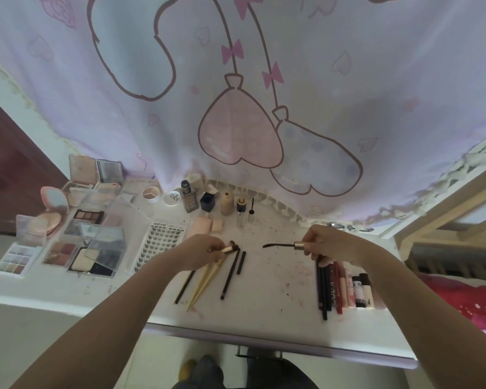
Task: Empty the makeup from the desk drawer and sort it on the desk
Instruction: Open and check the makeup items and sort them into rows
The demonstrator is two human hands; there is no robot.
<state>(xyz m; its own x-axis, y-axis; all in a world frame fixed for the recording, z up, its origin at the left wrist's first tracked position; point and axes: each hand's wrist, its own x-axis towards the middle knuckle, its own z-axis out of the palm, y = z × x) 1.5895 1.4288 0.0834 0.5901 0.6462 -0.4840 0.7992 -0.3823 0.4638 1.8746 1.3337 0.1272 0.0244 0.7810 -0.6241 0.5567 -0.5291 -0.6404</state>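
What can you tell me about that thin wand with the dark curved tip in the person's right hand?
The mascara wand is a thin dark stem ending in a slightly curved brush tip, set in a shiny gold-coloured cap. The right hand pinches the cap, holding the wand roughly level above the white desk, tip pointing toward the left hand. It touches nothing else; dark smudges mark the desk below.

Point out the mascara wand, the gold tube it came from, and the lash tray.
mascara wand (275, 245): head view, on its dark stem.
gold tube (227, 249): head view, on its gold barrel by the fingers.
lash tray (160, 247): head view, middle of the lash rows.
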